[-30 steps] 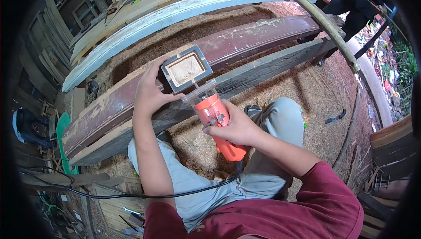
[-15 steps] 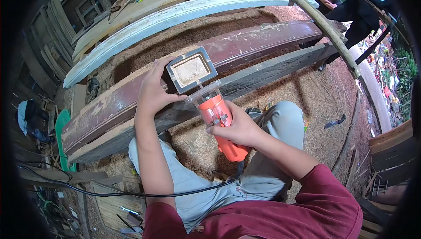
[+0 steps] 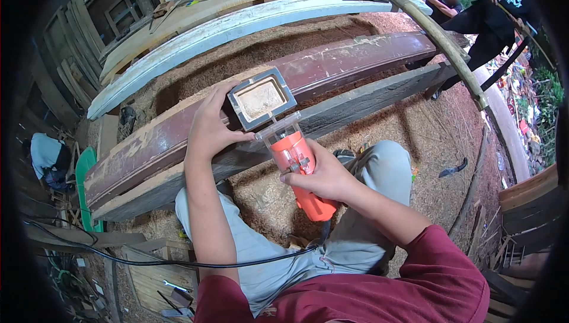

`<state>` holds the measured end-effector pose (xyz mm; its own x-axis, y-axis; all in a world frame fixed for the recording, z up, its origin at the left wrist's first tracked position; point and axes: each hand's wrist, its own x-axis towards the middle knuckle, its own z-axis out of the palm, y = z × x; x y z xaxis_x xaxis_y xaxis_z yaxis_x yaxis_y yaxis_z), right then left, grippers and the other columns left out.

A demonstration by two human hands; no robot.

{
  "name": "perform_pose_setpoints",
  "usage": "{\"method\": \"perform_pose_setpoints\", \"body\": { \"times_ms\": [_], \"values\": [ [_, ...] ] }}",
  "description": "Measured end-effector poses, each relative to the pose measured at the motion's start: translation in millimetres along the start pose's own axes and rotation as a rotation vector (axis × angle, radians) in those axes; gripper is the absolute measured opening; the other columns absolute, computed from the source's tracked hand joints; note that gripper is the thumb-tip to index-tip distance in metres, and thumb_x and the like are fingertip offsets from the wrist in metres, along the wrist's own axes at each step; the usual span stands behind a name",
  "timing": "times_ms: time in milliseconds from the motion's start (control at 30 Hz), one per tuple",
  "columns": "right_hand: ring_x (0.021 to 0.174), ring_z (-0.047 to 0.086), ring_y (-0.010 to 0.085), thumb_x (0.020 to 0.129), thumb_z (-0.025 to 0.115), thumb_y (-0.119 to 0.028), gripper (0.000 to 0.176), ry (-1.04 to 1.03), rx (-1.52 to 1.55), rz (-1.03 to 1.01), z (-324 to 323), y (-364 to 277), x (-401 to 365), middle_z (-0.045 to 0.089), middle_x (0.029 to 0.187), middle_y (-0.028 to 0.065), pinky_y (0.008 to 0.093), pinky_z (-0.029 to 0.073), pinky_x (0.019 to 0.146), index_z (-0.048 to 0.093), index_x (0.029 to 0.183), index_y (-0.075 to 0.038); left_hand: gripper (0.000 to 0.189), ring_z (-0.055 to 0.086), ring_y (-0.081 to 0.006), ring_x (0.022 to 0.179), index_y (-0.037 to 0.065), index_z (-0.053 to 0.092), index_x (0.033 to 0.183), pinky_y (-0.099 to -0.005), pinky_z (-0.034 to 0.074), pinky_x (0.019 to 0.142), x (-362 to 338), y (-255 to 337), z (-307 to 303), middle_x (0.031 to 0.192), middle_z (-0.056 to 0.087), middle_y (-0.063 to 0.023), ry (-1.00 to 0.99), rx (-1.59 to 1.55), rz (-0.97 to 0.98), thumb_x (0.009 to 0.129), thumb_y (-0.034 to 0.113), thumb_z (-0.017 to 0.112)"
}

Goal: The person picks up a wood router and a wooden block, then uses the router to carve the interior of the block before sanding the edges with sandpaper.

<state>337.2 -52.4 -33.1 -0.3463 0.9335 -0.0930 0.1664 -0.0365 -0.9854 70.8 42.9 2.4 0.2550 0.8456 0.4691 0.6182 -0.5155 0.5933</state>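
The person's right forearm (image 3: 385,206) angles inward; the right grip (image 3: 320,173) is closed around the orange router (image 3: 287,145), thumb across its body. The left grip (image 3: 211,124) spans the left side of the rectangular frame (image 3: 286,90), grasping it. From here, the router's clear base (image 3: 278,126) sits just beside the frame's near edge.

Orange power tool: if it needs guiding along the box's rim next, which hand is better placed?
Probably the right hand: it is wrapped around the orange tool, while the left hand is spread along the side of the dark-rimmed box.
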Motion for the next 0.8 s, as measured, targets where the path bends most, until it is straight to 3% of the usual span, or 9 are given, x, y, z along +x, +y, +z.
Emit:
{"method": "perform_pose_setpoints", "body": {
  "times_ms": [800],
  "values": [
    [0.098, 0.07, 0.0188, 0.081, 0.091, -0.031, 0.065, 0.008, -0.035, 0.028, -1.1, -4.4, 0.8, 0.072, 0.108, 0.0106, 0.0356, 0.057, 0.09, 0.058, 0.13, -0.002, 0.104, 0.065, -0.0364, 0.129, 0.005, 0.06, 0.14, -0.0422, 0.053, 0.11, -0.1, 4.0, -1.3, 0.136, 0.066, -0.0148, 0.024, 0.022, 0.051, 0.045, 0.011, 0.102]
  ]
}}
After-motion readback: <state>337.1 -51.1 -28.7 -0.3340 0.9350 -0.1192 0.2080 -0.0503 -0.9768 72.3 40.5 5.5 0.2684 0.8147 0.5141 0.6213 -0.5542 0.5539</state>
